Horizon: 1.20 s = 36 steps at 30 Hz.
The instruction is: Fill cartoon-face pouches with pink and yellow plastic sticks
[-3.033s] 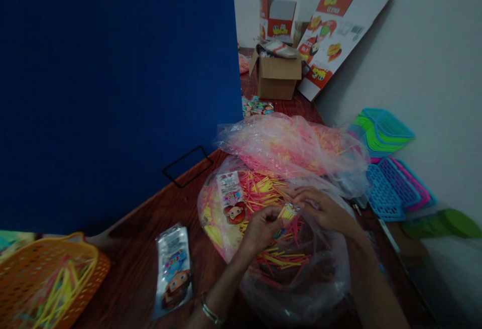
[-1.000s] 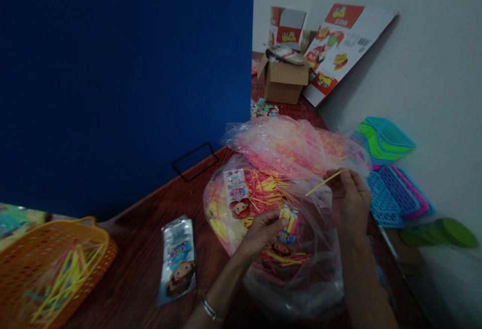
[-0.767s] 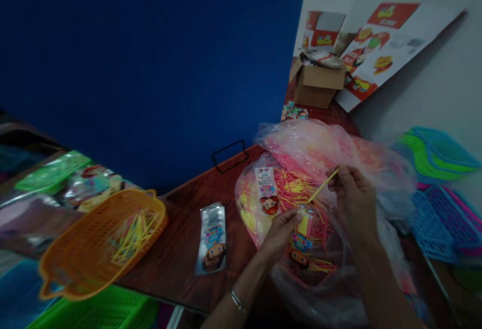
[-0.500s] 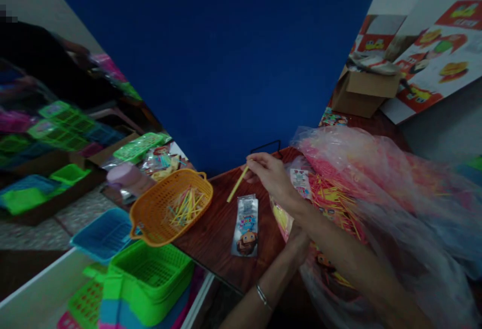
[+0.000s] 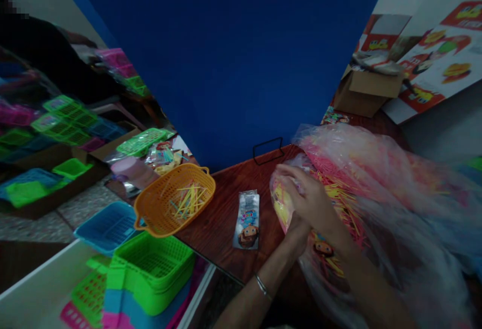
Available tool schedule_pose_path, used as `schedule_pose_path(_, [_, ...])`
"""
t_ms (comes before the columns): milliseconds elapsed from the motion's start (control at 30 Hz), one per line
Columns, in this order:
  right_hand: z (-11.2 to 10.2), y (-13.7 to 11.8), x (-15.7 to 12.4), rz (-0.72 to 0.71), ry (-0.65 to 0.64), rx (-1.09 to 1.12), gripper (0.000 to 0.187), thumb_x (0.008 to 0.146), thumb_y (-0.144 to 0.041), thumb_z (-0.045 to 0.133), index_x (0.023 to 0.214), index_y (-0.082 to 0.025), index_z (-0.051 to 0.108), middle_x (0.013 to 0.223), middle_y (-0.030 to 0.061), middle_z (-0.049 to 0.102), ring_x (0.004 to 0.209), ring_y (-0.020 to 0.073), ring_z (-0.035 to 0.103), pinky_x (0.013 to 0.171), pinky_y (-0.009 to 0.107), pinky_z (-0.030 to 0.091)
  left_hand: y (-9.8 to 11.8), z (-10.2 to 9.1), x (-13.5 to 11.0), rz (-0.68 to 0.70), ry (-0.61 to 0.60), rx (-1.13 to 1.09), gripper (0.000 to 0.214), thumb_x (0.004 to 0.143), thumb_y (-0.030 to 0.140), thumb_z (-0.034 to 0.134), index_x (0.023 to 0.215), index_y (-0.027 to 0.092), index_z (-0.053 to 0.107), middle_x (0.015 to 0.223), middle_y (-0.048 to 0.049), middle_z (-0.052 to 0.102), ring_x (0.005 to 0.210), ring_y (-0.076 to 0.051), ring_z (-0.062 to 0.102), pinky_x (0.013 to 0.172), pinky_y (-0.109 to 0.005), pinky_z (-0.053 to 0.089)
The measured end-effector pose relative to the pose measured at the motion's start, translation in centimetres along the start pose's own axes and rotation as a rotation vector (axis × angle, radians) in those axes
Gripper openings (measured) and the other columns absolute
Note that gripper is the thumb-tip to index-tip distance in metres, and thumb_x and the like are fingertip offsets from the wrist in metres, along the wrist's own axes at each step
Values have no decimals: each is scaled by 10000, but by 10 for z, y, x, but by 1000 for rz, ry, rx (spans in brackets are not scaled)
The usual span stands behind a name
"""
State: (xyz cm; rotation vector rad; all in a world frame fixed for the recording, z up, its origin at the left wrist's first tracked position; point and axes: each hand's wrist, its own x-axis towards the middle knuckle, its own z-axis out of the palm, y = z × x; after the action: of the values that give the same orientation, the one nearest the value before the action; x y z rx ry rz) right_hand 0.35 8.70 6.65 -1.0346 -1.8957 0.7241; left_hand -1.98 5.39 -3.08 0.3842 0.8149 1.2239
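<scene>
My right hand [image 5: 307, 196] is over the near side of a clear plastic bag [image 5: 376, 160] full of pink and yellow sticks. Its fingers are curled together, and whatever they hold is hidden. Crossing beneath it is my left hand [image 5: 297, 233], with a silver bangle on the wrist; its fingers are out of sight behind the right hand. Beside both hands lies a small bag with yellow contents [image 5: 281, 201]. A flat silver printed pouch [image 5: 247, 221] rests on the table to their left. Farther left, an orange basket [image 5: 150, 208] holds several loose yellow sticks [image 5: 190, 201].
Green baskets [image 5: 154, 263] and a blue basket [image 5: 105, 231] sit in a white bin at lower left. A blue panel [image 5: 233, 68] rises behind the table, with a black wire frame [image 5: 268, 150] at its foot. A cardboard box [image 5: 367, 90] stands at back right.
My right hand has drawn back right and down to the bag. The yellow stick it held is no longer visible in it. The view has shifted slightly.
</scene>
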Motion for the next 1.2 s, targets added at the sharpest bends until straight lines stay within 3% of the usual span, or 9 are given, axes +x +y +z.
schedule_pose_path(133, [-79,37,-74,273,450,-200,300,854,-357,456,1067,-201,597,1074,78,649,987,209,600,884,396,460,0,15,2,-64,-136,-22,294,676,341,697,856,109,709,765,-86,706,733,-195,648,700,-288,491])
schedule_pose_path(233, [-100,67,-117,493,412,-139,330,811,-410,513,1030,-190,625,1049,86,664,964,228,610,853,404,481,-4,29,2,-122,-188,-5,240,693,305,694,843,119,714,760,-72,713,669,-157,644,655,-246,480])
schedule_pose_path(367, [-98,87,-146,590,364,25,304,767,-428,563,916,-191,681,920,65,704,842,220,643,759,363,523,-10,45,-1,-214,-270,78,263,697,314,694,886,131,715,796,-71,720,659,-151,642,649,-248,482])
schedule_pose_path(533, [-97,88,-158,638,567,74,272,752,-419,585,827,-194,718,813,38,716,769,207,647,727,345,529,-16,56,0,-191,-302,195,262,705,315,689,911,157,719,862,-67,723,792,-170,648,790,-277,472])
schedule_pose_path(700, [-102,87,-161,623,599,137,217,740,-379,608,795,-209,731,784,23,715,753,206,645,709,341,532,-21,57,5,-151,-240,349,222,674,330,707,810,157,735,802,-58,726,735,-177,647,763,-295,473])
schedule_pose_path(900, [-103,88,-160,588,575,105,213,748,-374,594,768,-207,725,728,14,692,712,200,629,676,331,523,-24,55,11,-56,-171,448,207,640,313,727,776,158,738,827,-56,726,838,-193,634,816,-288,453])
schedule_pose_path(1000, [-102,89,-161,646,607,140,231,748,-393,590,768,-202,719,733,10,690,698,193,624,639,312,520,-25,56,9,-84,-220,427,276,657,329,716,884,172,725,920,-63,715,867,-198,632,807,-297,464])
schedule_pose_path(1100, [-101,90,-161,667,589,182,255,743,-408,590,767,-189,717,729,12,690,690,185,619,636,301,515,-25,56,6,-208,-371,409,387,647,300,731,1019,204,682,973,-61,702,851,-194,636,772,-300,479])
schedule_pose_path(1200, [-99,93,-163,684,560,197,284,745,-432,580,770,-181,712,717,19,687,681,188,620,623,303,517,-28,50,7,-304,-438,470,325,656,322,718,942,169,708,854,-61,710,734,-173,637,721,-289,485])
